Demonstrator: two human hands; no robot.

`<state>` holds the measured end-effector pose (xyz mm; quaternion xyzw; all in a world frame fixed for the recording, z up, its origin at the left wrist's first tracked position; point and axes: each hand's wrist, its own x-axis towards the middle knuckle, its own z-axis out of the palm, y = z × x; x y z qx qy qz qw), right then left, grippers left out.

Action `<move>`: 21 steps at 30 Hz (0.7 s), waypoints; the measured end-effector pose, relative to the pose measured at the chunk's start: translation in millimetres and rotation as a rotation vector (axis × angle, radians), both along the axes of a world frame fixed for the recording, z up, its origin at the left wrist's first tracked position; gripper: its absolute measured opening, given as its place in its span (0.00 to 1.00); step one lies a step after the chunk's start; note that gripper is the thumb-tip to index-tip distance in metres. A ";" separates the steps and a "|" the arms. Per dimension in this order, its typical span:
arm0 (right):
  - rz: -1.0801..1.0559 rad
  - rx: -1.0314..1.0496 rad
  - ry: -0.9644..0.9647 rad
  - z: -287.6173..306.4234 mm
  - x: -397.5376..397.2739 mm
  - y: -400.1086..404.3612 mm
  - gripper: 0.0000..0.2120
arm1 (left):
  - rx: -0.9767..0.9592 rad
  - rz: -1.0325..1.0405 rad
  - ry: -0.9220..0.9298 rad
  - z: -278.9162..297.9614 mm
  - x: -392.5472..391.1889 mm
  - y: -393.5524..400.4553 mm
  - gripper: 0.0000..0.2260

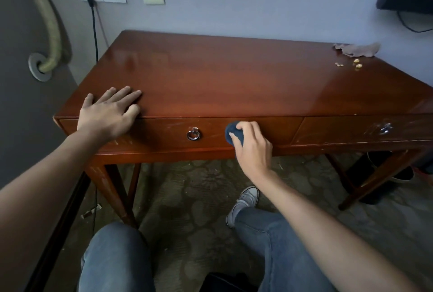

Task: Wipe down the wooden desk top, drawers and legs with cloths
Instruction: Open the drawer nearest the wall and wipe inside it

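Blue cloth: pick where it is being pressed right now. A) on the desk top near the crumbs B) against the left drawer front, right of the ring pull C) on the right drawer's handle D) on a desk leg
B: the right hand holds the blue cloth against the left drawer front, just right of the ring pull.

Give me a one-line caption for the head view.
Right hand presses blue cloth against left drawer front; left hand flat on desk top.
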<state>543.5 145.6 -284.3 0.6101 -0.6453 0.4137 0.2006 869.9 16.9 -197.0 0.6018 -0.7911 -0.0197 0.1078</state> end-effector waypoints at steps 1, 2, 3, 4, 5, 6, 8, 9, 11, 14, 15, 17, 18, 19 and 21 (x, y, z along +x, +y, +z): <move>0.007 -0.060 -0.014 3.5 8.0 -6.2 0.09 | -0.002 0.003 0.001 -0.5 0.2 -0.1 0.33; 0.020 -0.102 -0.025 2.0 12.7 -11.2 0.08 | -0.003 0.003 0.004 -0.5 0.7 -0.5 0.33; 0.035 -0.109 -0.024 -4.6 14.8 -13.2 0.07 | -0.003 0.003 0.007 -0.3 1.1 -0.9 0.33; 0.047 -0.072 -0.008 -16.6 14.9 -12.2 0.07 | -0.002 0.000 0.007 -0.6 1.2 -1.0 0.33; 0.060 0.001 0.013 -28.6 14.7 -8.6 0.07 | -0.004 -0.003 0.007 -0.9 1.0 -1.6 0.33; 0.070 0.081 0.033 -37.1 12.9 -5.2 0.08 | -0.007 -0.003 0.009 -1.1 0.8 -1.9 0.33; 0.076 0.175 0.036 -34.6 5.7 -2.4 0.10 | -0.018 0.002 0.016 -2.7 0.5 -1.1 0.33; 0.053 0.153 0.028 -24.8 2.9 -3.9 0.09 | -0.028 0.006 0.021 -2.8 1.1 -2.0 0.33; -0.034 0.012 -0.035 -5.2 -4.4 -4.7 0.08 | -0.022 0.004 0.021 -3.3 1.0 -2.4 0.33; -0.073 -0.140 -0.101 -6.5 -10.0 -2.7 0.09 | -0.026 0.011 0.028 -4.2 0.8 -2.7 0.32; -0.057 -0.089 -0.067 -14.4 -7.7 -1.5 0.09 | -0.027 0.012 0.028 -4.3 1.0 -2.6 0.32; -0.027 0.141 0.001 -28.8 -3.2 0.8 0.11 | -0.023 0.006 0.023 -4.1 0.9 -2.5 0.32; -0.027 0.240 0.004 -28.7 -4.3 1.5 0.11 | -0.019 0.003 0.020 -3.9 0.7 -2.2 0.32; -0.035 0.283 -0.017 -23.6 -5.4 1.4 0.11 | -0.020 0.005 0.021 -3.8 0.6 -2.2 0.32; -0.049 0.179 -0.061 -7.0 -2.4 1.2 0.10 | -0.022 0.009 0.019 -3.2 1.0 -2.6 0.32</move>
